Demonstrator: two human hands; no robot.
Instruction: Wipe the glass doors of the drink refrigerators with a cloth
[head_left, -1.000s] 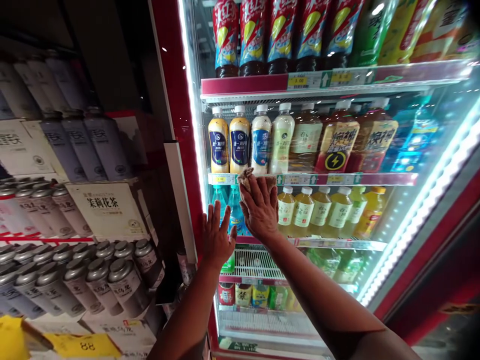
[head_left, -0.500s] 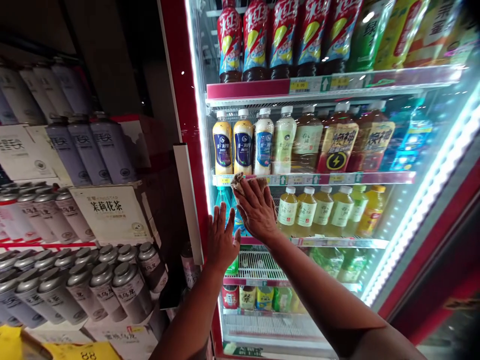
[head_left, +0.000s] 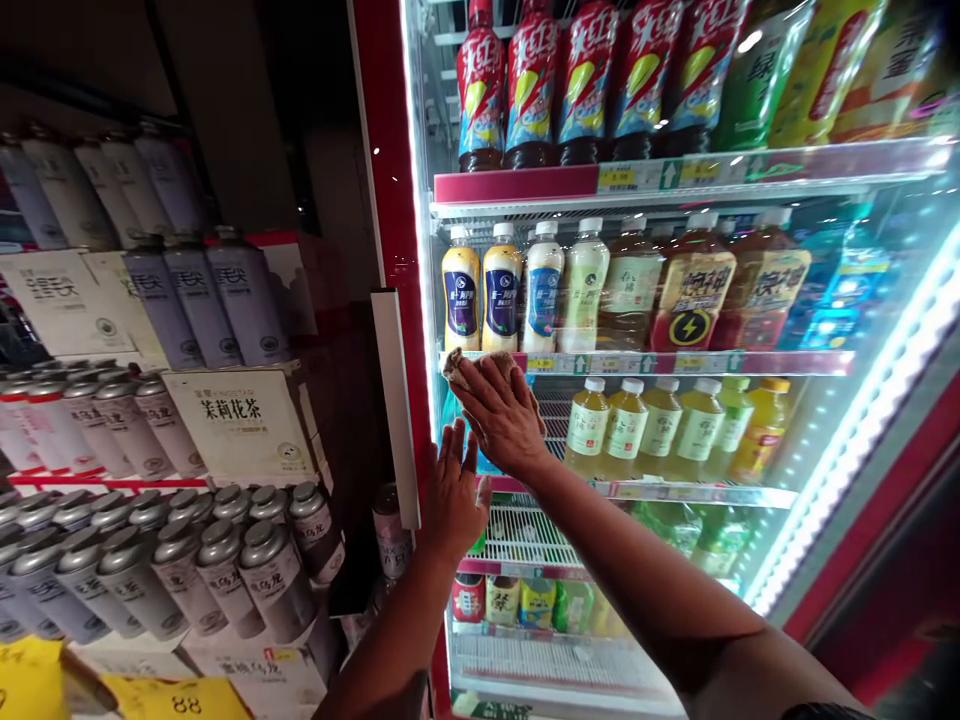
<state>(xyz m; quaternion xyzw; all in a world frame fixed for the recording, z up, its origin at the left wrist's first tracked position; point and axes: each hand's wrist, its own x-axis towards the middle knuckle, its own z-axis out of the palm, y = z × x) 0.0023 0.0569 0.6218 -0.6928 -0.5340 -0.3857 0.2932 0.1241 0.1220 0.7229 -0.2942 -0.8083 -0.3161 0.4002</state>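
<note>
My right hand (head_left: 504,415) presses a crumpled brown cloth (head_left: 454,366) flat against the glass door of a lit drinks cooler, level with the price strip (head_left: 652,363) under the second row of bottles. The cloth shows past the fingertips and along the hand's outer side; the palm hides the rest. Just below and to the left, my left hand (head_left: 455,495) rests open, fingers stretched upward, at the door's left edge beside the white vertical handle (head_left: 396,410). It holds nothing. Behind the glass, milk-tea bottles (head_left: 460,295) stand just above the cloth.
Red-labelled bottles (head_left: 480,95) fill the cooler's top shelf, and pale green-labelled bottles (head_left: 589,425) stand right of my hand. On the left, a rack holds grey cans (head_left: 274,580), lilac cans (head_left: 244,300) and a cream carton (head_left: 236,420). Yellow price cards (head_left: 180,698) hang low at the left.
My right hand has slid the cloth leftward over the glass, toward the door's left edge. My left hand stays about where it was. The view has turned slightly left.
</note>
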